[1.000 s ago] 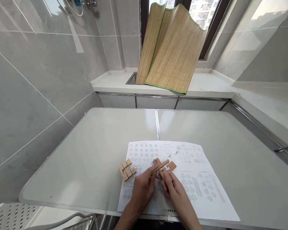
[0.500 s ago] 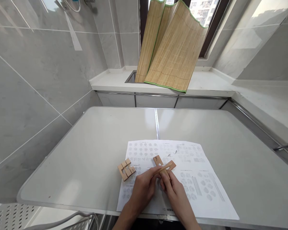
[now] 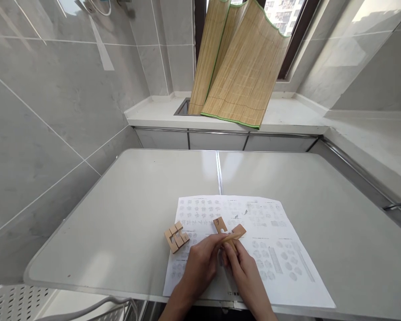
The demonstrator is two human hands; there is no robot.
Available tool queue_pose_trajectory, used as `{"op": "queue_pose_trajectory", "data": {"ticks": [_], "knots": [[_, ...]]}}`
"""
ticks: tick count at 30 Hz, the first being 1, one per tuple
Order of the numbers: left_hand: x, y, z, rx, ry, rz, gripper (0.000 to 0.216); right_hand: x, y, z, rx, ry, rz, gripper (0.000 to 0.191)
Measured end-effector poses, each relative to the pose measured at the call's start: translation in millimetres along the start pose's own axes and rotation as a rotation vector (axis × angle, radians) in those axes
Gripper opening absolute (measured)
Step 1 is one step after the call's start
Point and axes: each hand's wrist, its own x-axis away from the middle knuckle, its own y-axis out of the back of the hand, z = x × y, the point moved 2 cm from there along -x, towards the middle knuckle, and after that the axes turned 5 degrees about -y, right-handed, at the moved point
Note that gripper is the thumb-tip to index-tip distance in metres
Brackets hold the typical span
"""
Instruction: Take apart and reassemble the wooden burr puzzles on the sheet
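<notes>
My left hand (image 3: 202, 261) and my right hand (image 3: 242, 265) meet over a printed paper sheet (image 3: 297, 249). Between them are flat, notched wooden puzzle pieces (image 3: 233, 236). The left fingers pinch one thin piece that points to the right; my right thumb and fingers close on another piece beneath it. One piece end (image 3: 219, 223) pokes out at the far side and bears a dark mark. How the pieces join is hidden behind my fingers. To the left, a small wooden block assembly (image 3: 176, 237) rests across the sheet's left edge, apart from both hands.
The pale folding table (image 3: 120, 214) has a metal seam (image 3: 218, 174) down its middle. Behind it, a bamboo mat (image 3: 243, 67) leans over a white counter (image 3: 153, 111) by the window. A perforated white rack (image 3: 18, 301) and a grey hose (image 3: 87, 307) lie at the lower left.
The thin piece in my left hand has tilted slightly flatter, its right end lower. My hands have otherwise stayed in nearly the same place.
</notes>
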Motion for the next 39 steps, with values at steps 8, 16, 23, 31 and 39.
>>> {"op": "queue_pose_trajectory", "data": {"ticks": [8,16,23,31,39], "knots": [[-0.3,3.2,3.6,0.07,0.091,-0.134,0.031,5.0,11.1,-2.5,-0.035,-0.022,0.02,0.045],[-0.5,5.1,4.3,0.088,0.132,-0.219,0.03,-14.0,26.2,-23.0,0.397,0.306,-0.316,0.059],[-2.1,9.1,-3.2,0.102,0.113,-0.214,0.03,-18.4,27.3,-21.0,0.331,0.259,-0.337,0.062],[-2.5,10.2,-1.4,0.47,0.272,-0.137,0.029,-6.3,55.4,-7.3,-0.212,0.09,-0.09,0.063],[-6.2,16.9,14.1,1.429,0.566,-0.109,0.029,9.5,44.9,29.2,-0.117,0.283,0.026,0.069]]}}
